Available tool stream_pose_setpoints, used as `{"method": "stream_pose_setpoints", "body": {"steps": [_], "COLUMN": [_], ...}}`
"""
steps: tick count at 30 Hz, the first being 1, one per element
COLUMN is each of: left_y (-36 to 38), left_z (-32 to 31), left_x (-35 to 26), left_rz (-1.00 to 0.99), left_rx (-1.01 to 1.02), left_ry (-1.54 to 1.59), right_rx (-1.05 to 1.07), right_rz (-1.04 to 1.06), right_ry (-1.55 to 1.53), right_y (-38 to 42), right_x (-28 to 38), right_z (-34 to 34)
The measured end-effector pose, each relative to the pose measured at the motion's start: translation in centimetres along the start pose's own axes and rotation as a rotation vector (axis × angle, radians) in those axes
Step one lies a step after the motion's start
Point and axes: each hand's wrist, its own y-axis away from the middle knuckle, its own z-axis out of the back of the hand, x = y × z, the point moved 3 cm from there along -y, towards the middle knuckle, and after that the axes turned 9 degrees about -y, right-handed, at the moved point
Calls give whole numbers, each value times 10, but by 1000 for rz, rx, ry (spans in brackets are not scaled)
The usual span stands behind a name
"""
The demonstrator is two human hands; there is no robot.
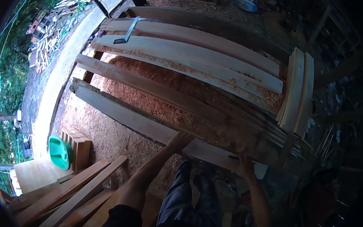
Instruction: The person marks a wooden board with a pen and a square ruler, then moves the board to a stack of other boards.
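Note:
A long wooden plank with dark, rough edges runs slantwise in front of me, from the left down towards my right. My left hand lies across its middle, the fingers curled over the far edge. Near the plank's right end, my right hand is closed at the top surface. A thin dark pencil-like stick sticks out to the left of its fingers. Just right of that hand shows a pale flat piece at the plank's end.
Parallel boards lie beyond, strewn with shavings. A try square rests on them. Planks stand stacked crosswise at the right. Sawdust covers the ground. At lower left are a green plastic tub, wooden blocks and loose timbers.

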Motion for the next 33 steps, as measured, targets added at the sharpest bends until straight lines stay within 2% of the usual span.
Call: {"method": "stream_pose_setpoints", "body": {"steps": [5, 7, 10, 12, 14, 15, 17, 18, 20, 22, 24, 26, 27, 29, 30, 33], "left_y": [-6, -14, -25, -46, -48, -41, -27, -20, -7, -10, -5, -17, -18, -13, -8, 1], "left_z": [-17, -21, -14, -11, -15, -13, 3, 1, -15, -21, -25, -8, -5, 12, 11, 8], "left_x": [20, 31, 34, 54, 68, 65, 64, 58, 48, 55, 55, 58, 59, 67, 70, 74], "left_rz": [-26, -48, -67, 97, 28, 3, 2, -8, -116, -98, -66, 31, 38, 33, 40, 93], "left_rx": [-58, 135, 128, 447, -318, -317, -153, -159, 142, 136, 137, 237, 237, -80, -74, -121], "left_ry": [196, 98, 14, 460, 407, 415, 231, 227, 290, 339, 407, 363, 368, 474, 471, 488], "right_rx": [-5, -13, 59, -32, -14, 22, 14, 22, -26, -64, 67, 26, -22, 15, 49, 27], "right_rz": [-28, -23, -151, -27, -57, -31, -59, -70, -21, 34, -66, -56, -48, -101, -168, -116], "right_ry": [4, -3, 21, 9, 43, 74, 76, 72, 114, 143, 16, 41, 58, 24, -13, 59], "right_y": [-5, -11, -14, -17, -18, -17, -22, -23, -25, -28, -32, -43, -48, -61, -64, -60], "right_x": [-20, -19, -20, -28, -37, -40, -50, -55, -55, -48, -51, -58, -55, -53, -53, -45], "right_z": [-9, -2, -6, -11, -14, -17, -23, -24, -18, -15, -9, -3, 4, 17, 18, 21]}}
